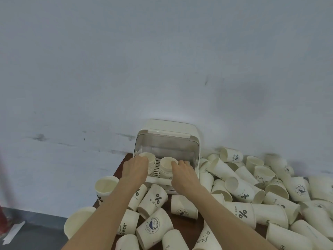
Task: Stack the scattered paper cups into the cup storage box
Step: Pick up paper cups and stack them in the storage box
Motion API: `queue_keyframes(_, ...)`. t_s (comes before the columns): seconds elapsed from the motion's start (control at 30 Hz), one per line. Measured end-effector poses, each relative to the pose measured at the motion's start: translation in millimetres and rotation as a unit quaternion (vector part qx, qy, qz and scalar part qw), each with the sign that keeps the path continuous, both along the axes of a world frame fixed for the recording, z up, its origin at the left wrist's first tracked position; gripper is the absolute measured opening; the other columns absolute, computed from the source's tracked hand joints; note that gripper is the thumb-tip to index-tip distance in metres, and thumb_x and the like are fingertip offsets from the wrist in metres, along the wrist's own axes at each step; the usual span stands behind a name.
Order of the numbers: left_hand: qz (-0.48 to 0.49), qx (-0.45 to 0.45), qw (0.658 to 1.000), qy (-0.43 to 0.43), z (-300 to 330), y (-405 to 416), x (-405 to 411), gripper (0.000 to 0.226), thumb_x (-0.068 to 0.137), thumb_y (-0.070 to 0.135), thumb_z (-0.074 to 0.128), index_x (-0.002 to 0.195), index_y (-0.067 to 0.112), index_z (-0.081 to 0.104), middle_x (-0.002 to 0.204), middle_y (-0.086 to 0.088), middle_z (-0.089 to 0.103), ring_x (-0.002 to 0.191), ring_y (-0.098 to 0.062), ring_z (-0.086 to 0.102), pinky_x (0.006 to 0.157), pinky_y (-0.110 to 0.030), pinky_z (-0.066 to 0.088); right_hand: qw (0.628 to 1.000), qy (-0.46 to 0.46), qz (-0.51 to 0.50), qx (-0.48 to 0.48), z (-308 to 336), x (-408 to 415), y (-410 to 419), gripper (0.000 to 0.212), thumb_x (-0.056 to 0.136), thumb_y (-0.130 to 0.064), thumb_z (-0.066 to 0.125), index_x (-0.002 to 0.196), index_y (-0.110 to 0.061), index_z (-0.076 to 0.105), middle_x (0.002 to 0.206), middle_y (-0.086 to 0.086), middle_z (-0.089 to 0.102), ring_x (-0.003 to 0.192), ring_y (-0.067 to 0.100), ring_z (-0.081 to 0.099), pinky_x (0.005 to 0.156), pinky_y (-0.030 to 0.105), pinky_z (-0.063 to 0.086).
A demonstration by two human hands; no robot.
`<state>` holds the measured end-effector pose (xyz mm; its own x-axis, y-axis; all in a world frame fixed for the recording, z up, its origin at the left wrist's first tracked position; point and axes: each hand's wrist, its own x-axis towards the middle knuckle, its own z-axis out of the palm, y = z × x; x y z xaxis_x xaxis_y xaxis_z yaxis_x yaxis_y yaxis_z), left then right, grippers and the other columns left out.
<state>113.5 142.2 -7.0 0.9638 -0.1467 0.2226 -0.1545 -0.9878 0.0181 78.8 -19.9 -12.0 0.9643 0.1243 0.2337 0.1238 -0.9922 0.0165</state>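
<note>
Two stacks of cups in the cup storage box [166, 141], one hand on each.

Box is cream plastic, rounded corners, clear lid flipped up, slatted floor inside; it sits at the back of the dark table [124, 164] against the wall [162, 60]. My left hand [134, 167] grips the left stack [149, 159], fingers curled over its rim. My right hand [182, 170] holds the right stack [166, 166], fingertips hooked on its rim. Cups are off-white paper, plain inside. Loose cups [252, 186] are piled right of and in front of the box, most on their sides, printed with "%" and "NICE DAY" or a round whale badge. One upright cup [106, 186] stands at the table's left edge.
</note>
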Motion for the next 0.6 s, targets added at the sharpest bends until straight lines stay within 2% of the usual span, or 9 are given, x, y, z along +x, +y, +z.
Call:
queue_keyframes(0.13,0.006,-0.007,1.000,0.020,-3,-5,-7,0.028,0.089,-0.001,0.043,0.111,0.011,0.057,0.113,-0.006,0.062,0.103,-0.025,0.061,0.075,-0.031,0.043,1.000,0.002,0.002,0.031,6,-10,-9,0.030,0.081,-0.002,0.050,0.111,-0.007,0.051,0.112,0.013,0.056,0.107,0.031,0.048,0.086,0.036,0.042)
queue_keyframes(0.3,-0.029,-0.064,0.996,-0.063,2,-28,-30,0.024,0.093,0.011,0.042,0.114,0.016,0.053,0.110,0.000,0.061,0.098,-0.021,0.060,0.074,-0.030,0.043,0.998,-0.004,-0.006,0.064,15,-32,-38,0.030,0.079,-0.002,0.048,0.107,-0.010,0.055,0.106,0.009,0.058,0.100,0.030,0.052,0.076,0.035,0.042)
queue_keyframes(0.37,-0.056,-0.099,0.990,-0.084,3,-41,-41,0.026,0.097,0.017,0.040,0.119,0.018,0.053,0.108,0.001,0.062,0.094,-0.021,0.062,0.068,-0.030,0.042,0.997,-0.012,-0.018,0.077,20,-45,-51,0.033,0.081,-0.003,0.048,0.112,-0.013,0.054,0.106,0.008,0.057,0.101,0.029,0.052,0.076,0.035,0.043)
queue_keyframes(0.43,-0.082,-0.116,0.986,-0.085,6,-56,-52,0.027,0.098,0.021,0.041,0.121,0.019,0.053,0.109,0.000,0.060,0.093,-0.023,0.063,0.064,-0.031,0.040,0.996,-0.012,-0.039,0.079,25,-62,-68,0.041,0.084,-0.005,0.047,0.124,-0.013,0.050,0.111,0.010,0.055,0.104,0.030,0.050,0.079,0.037,0.042)
queue_keyframes(0.5,-0.104,-0.118,0.984,-0.086,8,-70,-62,0.024,0.098,0.023,0.040,0.117,0.020,0.054,0.110,0.000,0.059,0.093,-0.023,0.062,0.063,-0.031,0.038,0.995,-0.002,-0.064,0.075,29,-78,-86,0.039,0.087,-0.007,0.043,0.126,-0.010,0.047,0.110,0.012,0.055,0.103,0.030,0.049,0.078,0.036,0.039)
queue_keyframes(0.6,-0.129,-0.128,0.979,-0.089,11,-87,-73,0.018,0.098,0.025,0.038,0.105,0.021,0.054,0.105,0.001,0.060,0.088,-0.023,0.061,0.062,-0.032,0.040,0.993,0.009,-0.094,0.071,30,-97,-112,0.033,0.088,-0.008,0.040,0.118,-0.009,0.051,0.104,0.011,0.054,0.101,0.030,0.050,0.080,0.038,0.044)
